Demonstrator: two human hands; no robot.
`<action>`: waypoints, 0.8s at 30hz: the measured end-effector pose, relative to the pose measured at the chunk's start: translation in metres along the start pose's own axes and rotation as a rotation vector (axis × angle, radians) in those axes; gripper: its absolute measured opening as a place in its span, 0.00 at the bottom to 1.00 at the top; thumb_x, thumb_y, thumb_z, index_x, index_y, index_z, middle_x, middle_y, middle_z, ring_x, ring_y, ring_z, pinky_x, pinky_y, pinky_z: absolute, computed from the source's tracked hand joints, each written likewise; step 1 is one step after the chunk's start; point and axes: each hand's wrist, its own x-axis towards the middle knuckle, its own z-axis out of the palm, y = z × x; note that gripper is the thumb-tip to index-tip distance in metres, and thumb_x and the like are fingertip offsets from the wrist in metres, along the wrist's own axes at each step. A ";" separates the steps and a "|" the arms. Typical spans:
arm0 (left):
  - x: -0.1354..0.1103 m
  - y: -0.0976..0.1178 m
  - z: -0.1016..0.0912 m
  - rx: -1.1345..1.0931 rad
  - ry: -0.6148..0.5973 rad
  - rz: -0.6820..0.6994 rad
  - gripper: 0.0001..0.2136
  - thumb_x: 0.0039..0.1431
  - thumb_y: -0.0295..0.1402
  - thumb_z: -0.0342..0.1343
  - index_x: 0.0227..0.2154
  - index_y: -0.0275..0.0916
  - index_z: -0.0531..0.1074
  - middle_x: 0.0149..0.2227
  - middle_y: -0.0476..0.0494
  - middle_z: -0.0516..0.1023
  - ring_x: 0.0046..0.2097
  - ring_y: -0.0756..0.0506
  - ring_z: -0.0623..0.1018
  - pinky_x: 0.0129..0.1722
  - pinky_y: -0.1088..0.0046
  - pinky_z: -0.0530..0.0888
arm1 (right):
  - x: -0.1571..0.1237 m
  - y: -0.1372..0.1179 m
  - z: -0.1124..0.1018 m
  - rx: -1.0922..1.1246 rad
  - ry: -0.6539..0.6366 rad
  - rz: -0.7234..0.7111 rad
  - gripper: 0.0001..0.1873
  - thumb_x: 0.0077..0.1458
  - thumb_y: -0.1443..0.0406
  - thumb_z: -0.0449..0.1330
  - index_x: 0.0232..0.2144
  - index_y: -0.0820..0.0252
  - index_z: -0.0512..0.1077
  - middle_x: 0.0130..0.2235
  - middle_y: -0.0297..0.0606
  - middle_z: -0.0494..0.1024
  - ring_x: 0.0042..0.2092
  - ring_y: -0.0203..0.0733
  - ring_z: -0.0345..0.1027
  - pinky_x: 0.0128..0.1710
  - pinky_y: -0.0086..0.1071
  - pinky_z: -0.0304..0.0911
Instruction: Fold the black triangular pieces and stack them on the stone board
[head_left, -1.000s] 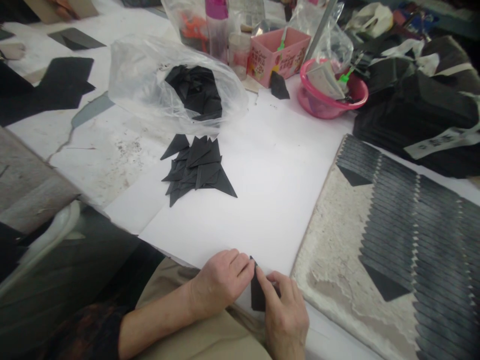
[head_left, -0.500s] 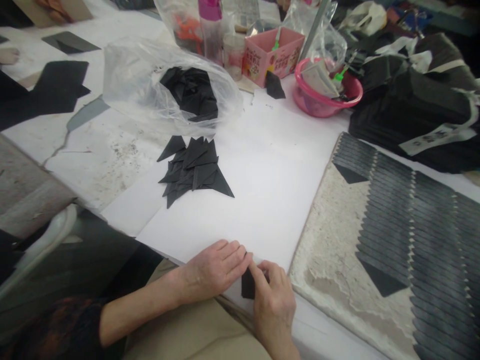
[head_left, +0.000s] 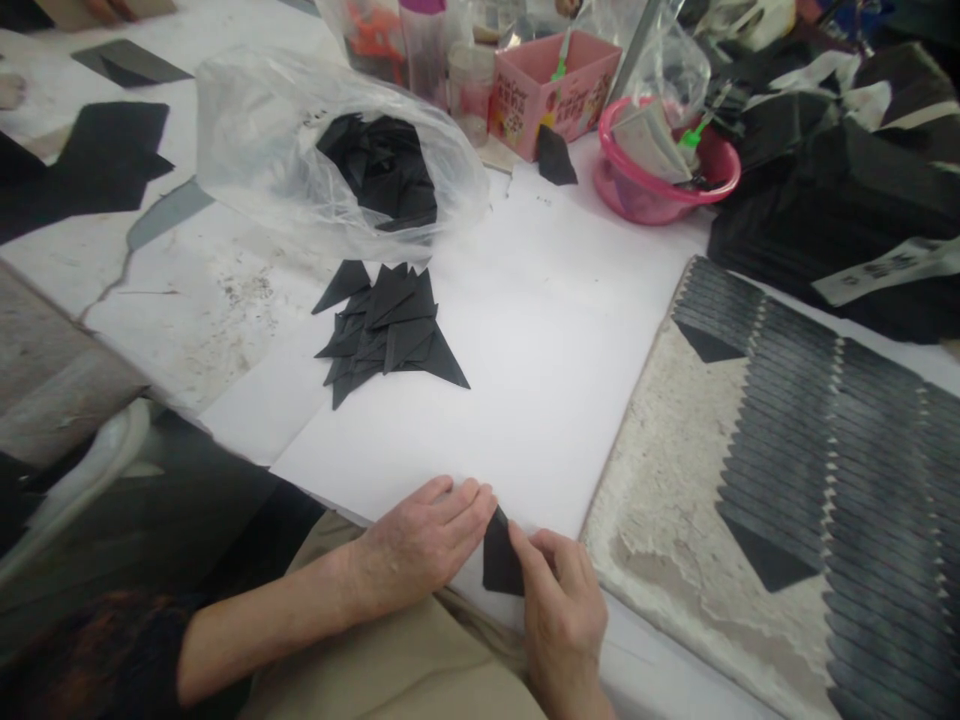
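My left hand point(head_left: 424, 540) lies on the white sheet point(head_left: 525, 380) at the near edge of the table, its fingertips pressed against a small black paper piece point(head_left: 499, 560). My right hand point(head_left: 562, 605) pinches the same piece from the right, index finger along its edge. Both hands hold the piece flat against the sheet. A pile of black paper triangles point(head_left: 390, 330) lies further out on the sheet. Behind it a clear plastic bag point(head_left: 300, 150) holds more black pieces.
A grey board point(head_left: 660, 480) at right carries rows of overlapped black pieces point(head_left: 832, 440). A pink bowl point(head_left: 660, 195), a pink box point(head_left: 555, 90) and bottles stand at the back. Black sheets point(head_left: 97, 170) lie at far left, dark bundles point(head_left: 840, 190) at far right.
The black piece has been pressed and turned between my fingers and now shows a wider face. Both hands stay at the near table edge; the view shifted slightly.
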 end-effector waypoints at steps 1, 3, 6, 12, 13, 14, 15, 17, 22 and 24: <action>0.000 0.000 0.000 -0.001 0.001 -0.001 0.15 0.67 0.24 0.45 0.52 0.28 0.70 0.55 0.35 0.71 0.55 0.39 0.70 0.50 0.61 0.70 | -0.001 0.000 0.001 0.003 -0.001 0.001 0.17 0.62 0.73 0.55 0.51 0.57 0.72 0.37 0.39 0.70 0.38 0.37 0.63 0.36 0.31 0.62; -0.001 0.000 0.000 -0.005 0.000 -0.006 0.15 0.67 0.24 0.45 0.53 0.28 0.69 0.55 0.35 0.71 0.55 0.39 0.70 0.51 0.61 0.70 | -0.003 0.000 0.001 0.009 0.003 0.001 0.17 0.61 0.73 0.55 0.52 0.58 0.71 0.37 0.39 0.70 0.38 0.37 0.63 0.36 0.31 0.62; -0.002 0.000 -0.002 -0.015 -0.009 -0.007 0.16 0.67 0.24 0.45 0.55 0.28 0.68 0.56 0.35 0.71 0.56 0.39 0.70 0.51 0.61 0.70 | -0.001 0.000 0.002 0.000 0.009 -0.002 0.17 0.61 0.74 0.55 0.51 0.60 0.72 0.37 0.40 0.69 0.38 0.37 0.62 0.36 0.31 0.62; -0.003 -0.003 -0.005 -0.046 0.002 0.010 0.16 0.68 0.25 0.45 0.56 0.30 0.67 0.55 0.34 0.72 0.55 0.38 0.71 0.50 0.60 0.70 | 0.001 -0.002 0.001 -0.004 0.001 0.017 0.16 0.61 0.73 0.55 0.50 0.58 0.73 0.36 0.38 0.69 0.36 0.36 0.63 0.35 0.30 0.62; -0.003 -0.003 -0.005 -0.044 -0.001 0.008 0.16 0.68 0.26 0.45 0.56 0.31 0.67 0.55 0.34 0.72 0.55 0.38 0.71 0.49 0.60 0.71 | 0.001 -0.002 0.000 0.001 -0.006 0.027 0.16 0.61 0.73 0.55 0.50 0.58 0.72 0.36 0.38 0.70 0.37 0.36 0.63 0.36 0.30 0.62; -0.002 -0.003 -0.005 -0.039 -0.005 0.006 0.16 0.68 0.26 0.45 0.56 0.31 0.67 0.55 0.34 0.72 0.55 0.38 0.71 0.49 0.60 0.71 | 0.000 -0.002 0.000 0.009 -0.013 0.032 0.17 0.61 0.73 0.55 0.51 0.58 0.72 0.36 0.38 0.70 0.37 0.36 0.63 0.36 0.31 0.62; -0.002 -0.002 -0.006 -0.031 -0.011 0.004 0.16 0.68 0.26 0.45 0.56 0.31 0.67 0.55 0.33 0.72 0.55 0.38 0.71 0.49 0.59 0.71 | -0.001 -0.002 -0.001 0.020 -0.018 0.034 0.17 0.61 0.74 0.55 0.51 0.58 0.72 0.37 0.38 0.70 0.37 0.36 0.63 0.37 0.31 0.62; -0.001 0.000 -0.005 -0.012 -0.019 0.001 0.16 0.68 0.25 0.44 0.55 0.30 0.68 0.55 0.33 0.71 0.55 0.38 0.71 0.49 0.59 0.71 | -0.003 -0.001 -0.003 0.030 -0.014 0.026 0.17 0.61 0.74 0.55 0.50 0.58 0.72 0.37 0.38 0.71 0.38 0.36 0.64 0.38 0.32 0.62; 0.000 0.003 -0.004 -0.006 -0.019 -0.020 0.16 0.67 0.24 0.46 0.55 0.31 0.68 0.56 0.35 0.70 0.58 0.38 0.68 0.54 0.58 0.69 | -0.005 0.000 -0.006 -0.002 -0.006 0.009 0.16 0.61 0.73 0.55 0.49 0.58 0.73 0.37 0.39 0.71 0.38 0.38 0.63 0.38 0.33 0.61; 0.000 0.003 -0.003 -0.025 -0.004 -0.004 0.15 0.67 0.23 0.47 0.54 0.31 0.69 0.57 0.37 0.69 0.60 0.40 0.66 0.58 0.59 0.67 | -0.005 -0.001 -0.007 -0.007 -0.011 0.012 0.16 0.61 0.73 0.55 0.50 0.58 0.73 0.36 0.39 0.71 0.37 0.38 0.62 0.37 0.32 0.61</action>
